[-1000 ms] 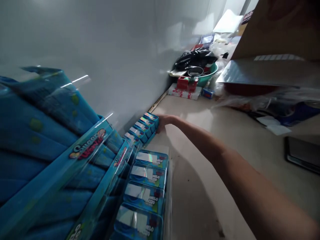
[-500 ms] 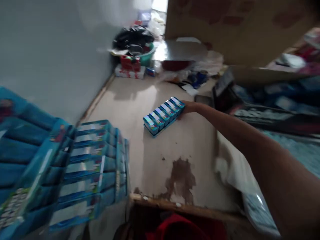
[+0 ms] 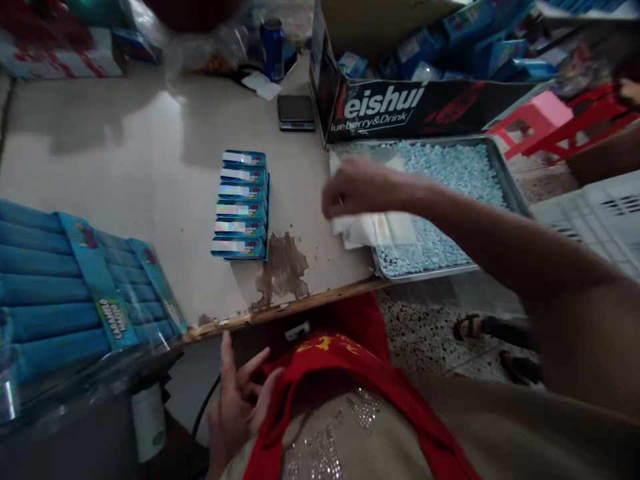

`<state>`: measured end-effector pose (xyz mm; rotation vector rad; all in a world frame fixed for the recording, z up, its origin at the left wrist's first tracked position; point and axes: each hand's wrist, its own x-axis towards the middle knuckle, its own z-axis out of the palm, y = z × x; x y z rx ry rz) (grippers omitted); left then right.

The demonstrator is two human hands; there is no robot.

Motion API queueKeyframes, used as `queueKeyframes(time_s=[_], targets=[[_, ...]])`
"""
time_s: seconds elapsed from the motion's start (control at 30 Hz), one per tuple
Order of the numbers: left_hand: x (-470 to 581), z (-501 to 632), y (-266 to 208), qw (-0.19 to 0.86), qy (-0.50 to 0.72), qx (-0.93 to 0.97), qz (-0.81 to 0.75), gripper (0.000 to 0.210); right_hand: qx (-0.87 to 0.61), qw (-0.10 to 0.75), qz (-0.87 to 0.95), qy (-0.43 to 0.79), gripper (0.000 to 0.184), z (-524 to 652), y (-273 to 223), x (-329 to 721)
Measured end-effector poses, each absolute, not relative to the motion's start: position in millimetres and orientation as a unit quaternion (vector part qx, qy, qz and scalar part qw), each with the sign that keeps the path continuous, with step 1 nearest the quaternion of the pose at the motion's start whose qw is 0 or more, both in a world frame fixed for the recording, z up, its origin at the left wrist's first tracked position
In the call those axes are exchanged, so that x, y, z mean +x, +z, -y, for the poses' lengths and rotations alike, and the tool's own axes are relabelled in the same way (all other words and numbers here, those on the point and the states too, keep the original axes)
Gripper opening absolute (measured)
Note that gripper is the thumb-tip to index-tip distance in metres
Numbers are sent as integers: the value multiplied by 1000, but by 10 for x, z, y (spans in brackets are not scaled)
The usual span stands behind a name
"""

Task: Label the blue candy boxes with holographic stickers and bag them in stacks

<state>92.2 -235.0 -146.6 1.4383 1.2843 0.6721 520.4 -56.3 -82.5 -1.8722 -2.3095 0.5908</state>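
Note:
My right hand point(image 3: 357, 190), blurred, hovers with curled fingers over white plastic sheets or bags point(image 3: 383, 227) at the left end of a metal tray point(image 3: 507, 177). Small pale-blue pieces point(image 3: 450, 200) fill that tray. What the fingers hold, if anything, is hidden. My left hand point(image 3: 240, 400) is below the table's front edge, fingers apart, with nothing in it. A row of several small blue boxes point(image 3: 240, 207) in a shallow blue carton stands on the table point(image 3: 145, 173), apart from both hands.
Stacked blue packs point(image 3: 55, 287) under clear plastic occupy the left. A black printed carton point(image 3: 400, 107) holding blue packs stands behind the tray, beside a small digital scale point(image 3: 296, 112) and a blue can point(image 3: 273, 50). Red stools point(image 3: 545, 120) and another person's feet point(image 3: 470, 327) are at right.
My right hand has let go of the row of blue boxes and moved right to the white plastic. The view has turned right and down, and my left hand has come into sight.

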Motion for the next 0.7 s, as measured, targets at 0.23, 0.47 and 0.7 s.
queueKeyframes(time_s=[0.23,0.47,0.7], targets=[[1755,2180,-1246,537,330,639,-441,85,-649,-116,747,87,16,2259,-1100,4740],[2005,1443,-1321,215,527,604,-558,43,-652,-204,731,15,23,2311,-1144,4683],[1938,1553,-1625,230,480,629,-567,60,-629,-224,744,-31,22,2319,-1149,4576]])
